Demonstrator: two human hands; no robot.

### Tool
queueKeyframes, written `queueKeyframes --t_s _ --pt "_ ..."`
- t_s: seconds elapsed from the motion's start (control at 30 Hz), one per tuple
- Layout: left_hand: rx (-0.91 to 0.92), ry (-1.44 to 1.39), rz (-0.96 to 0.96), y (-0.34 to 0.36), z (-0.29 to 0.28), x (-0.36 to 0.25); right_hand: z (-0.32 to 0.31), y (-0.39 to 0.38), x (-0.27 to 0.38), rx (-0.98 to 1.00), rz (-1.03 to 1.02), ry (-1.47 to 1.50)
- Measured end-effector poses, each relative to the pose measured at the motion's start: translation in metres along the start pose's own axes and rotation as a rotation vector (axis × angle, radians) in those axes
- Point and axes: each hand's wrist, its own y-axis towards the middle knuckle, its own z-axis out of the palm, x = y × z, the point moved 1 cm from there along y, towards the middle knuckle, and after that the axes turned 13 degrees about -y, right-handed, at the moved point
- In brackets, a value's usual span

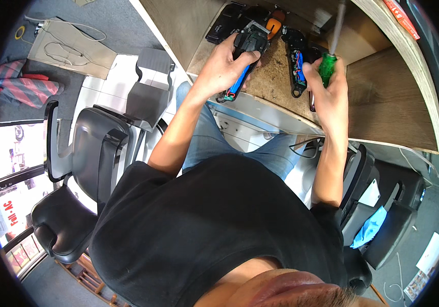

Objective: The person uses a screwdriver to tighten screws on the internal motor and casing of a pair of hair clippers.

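Clipper, probably light but rigid, best held by its casing, fills left hand; right hand grips screwdriver.

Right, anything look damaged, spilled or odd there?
Yes: the black clipper in the left hand and the black device lying on the shelf look opened, blue internals exposed; dark specks litter the shelf.

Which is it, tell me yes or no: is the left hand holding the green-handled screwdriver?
No, the right hand grips the green-handled screwdriver.
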Motion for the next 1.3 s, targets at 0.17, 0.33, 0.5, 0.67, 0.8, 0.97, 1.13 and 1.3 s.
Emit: queueKeyframes --t_s 0.17,0.33,0.5,0.67,0.8,0.97,1.13,1.3 --pt "-0.007 -0.034 -0.007 -0.001 0.001 0.004 0.013 0.016 -0.014 -0.081 -0.03 -0.264" --pt "-0.007 0.054 0.067 0.0 -0.001 0.003 0.021 0.02 -0.006 -0.117 -0.468 -0.485" --pt "0.008 0.047 0.089 0.002 -0.005 0.009 0.018 0.019 -0.011 -0.056 -0.606 -0.786" --pt "0.014 0.054 0.119 0.003 -0.005 0.009 0.019 0.023 -0.007 0.011 -0.58 -0.822" --pt "0.003 0.111 0.119 0.003 -0.007 0.01 0.025 0.025 -0.001 0.047 -0.553 -0.894" --pt "-0.004 0.076 0.121 0.0 -0.001 0.002 0.032 0.028 -0.005 0.07 -0.547 -0.894" --pt "0.0 0.092 0.108 0.0 -0.003 0.003 0.036 0.033 -0.006 0.057 -0.556 -0.919" --pt "0.034 0.099 0.075 0.001 -0.004 0.005 0.036 0.035 -0.004 0.079 -0.556 -0.899"
